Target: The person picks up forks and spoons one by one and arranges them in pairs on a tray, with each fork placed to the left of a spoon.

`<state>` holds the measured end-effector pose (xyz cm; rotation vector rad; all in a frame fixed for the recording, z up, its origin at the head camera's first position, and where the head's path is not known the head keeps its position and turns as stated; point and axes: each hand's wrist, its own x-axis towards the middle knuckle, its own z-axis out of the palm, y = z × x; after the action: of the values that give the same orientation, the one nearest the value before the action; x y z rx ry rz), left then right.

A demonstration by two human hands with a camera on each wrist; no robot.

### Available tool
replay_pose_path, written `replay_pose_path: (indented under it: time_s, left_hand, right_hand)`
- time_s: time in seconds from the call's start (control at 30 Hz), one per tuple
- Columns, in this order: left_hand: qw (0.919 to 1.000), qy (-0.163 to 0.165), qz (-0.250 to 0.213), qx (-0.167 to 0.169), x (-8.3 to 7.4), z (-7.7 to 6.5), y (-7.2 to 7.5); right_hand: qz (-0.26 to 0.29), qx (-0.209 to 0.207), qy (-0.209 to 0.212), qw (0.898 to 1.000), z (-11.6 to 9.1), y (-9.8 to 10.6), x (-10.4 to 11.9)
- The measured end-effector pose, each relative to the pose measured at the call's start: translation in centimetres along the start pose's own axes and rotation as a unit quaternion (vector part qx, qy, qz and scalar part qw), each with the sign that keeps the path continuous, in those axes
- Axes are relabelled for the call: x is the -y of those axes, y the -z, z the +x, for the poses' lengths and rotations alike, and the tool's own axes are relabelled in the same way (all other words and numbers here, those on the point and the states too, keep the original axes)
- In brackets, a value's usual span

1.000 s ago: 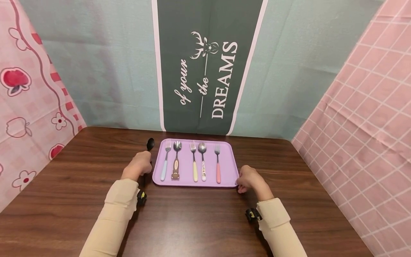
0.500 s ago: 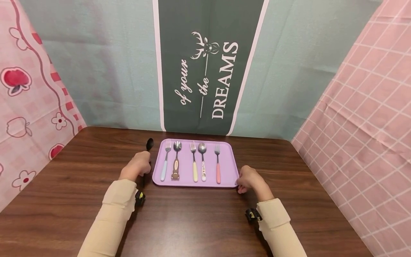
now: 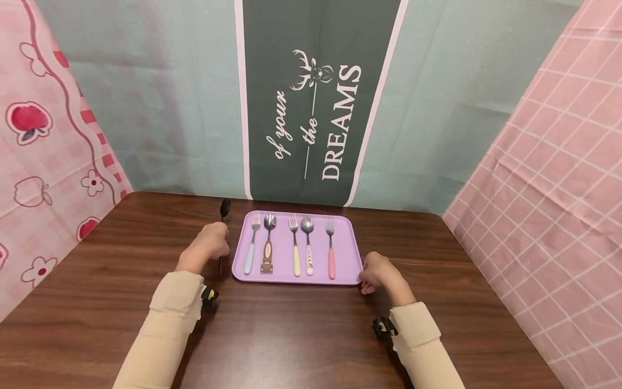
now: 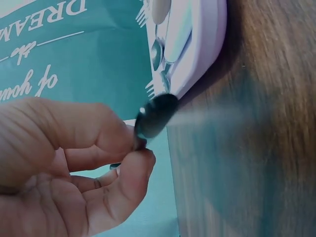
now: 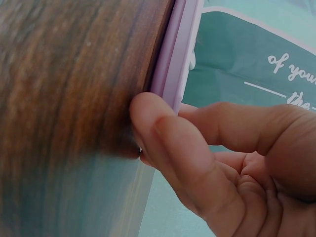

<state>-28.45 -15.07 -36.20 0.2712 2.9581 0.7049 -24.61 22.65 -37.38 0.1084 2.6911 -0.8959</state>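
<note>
In the head view my left hand (image 3: 208, 243) pinches a black spoon (image 3: 225, 209), bowl pointing away from me, just left of the purple tray (image 3: 346, 248). The left wrist view shows thumb and fingers closed on the spoon, whose dark end (image 4: 157, 116) sticks out past the fingertips. My right hand (image 3: 381, 274) grips the tray's near right corner, thumb over the rim and fingers (image 5: 182, 143) outside it. On the tray lie a blue-handled fork (image 3: 251, 246), a brown bear-handled spoon (image 3: 268, 246), a yellow-handled fork (image 3: 295, 248), a white patterned spoon (image 3: 308, 246) and a pink-handled fork (image 3: 331, 251).
The tray sits toward the far edge of a brown wooden table (image 3: 291, 335). Behind it hangs a green cloth (image 3: 311, 178) with printed words. Patterned pink cloths stand at the left (image 3: 53, 162) and right (image 3: 549, 178) sides.
My left hand has shifted slightly left and away from me, taking the black spoon with it. The right hand keeps its grip on the tray corner; the tray's cutlery lies as before.
</note>
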Motion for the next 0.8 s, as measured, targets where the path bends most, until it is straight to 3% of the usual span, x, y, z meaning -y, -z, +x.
replay_pose_path:
  time_s: [0.4, 0.67, 0.8]
  left_hand:
    - [0.9991, 0.02, -0.029, 0.022, -0.2, 0.1, -0.3]
    - [0.9981, -0.041, -0.045, 0.008, -0.9, 0.4, -1.2]
    - [0.9978, -0.059, -0.03, -0.002, -1.3, 0.5, -1.3]
  right_hand:
    - [0.005, -0.004, 0.007, 1.0, 0.2, -0.1, -0.4]
    - [-0.005, -0.011, 0.009, 1.0, 0.2, -0.1, -0.3]
    - [-0.007, -0.011, 0.01, 1.0, 0.1, 0.0, -0.2]
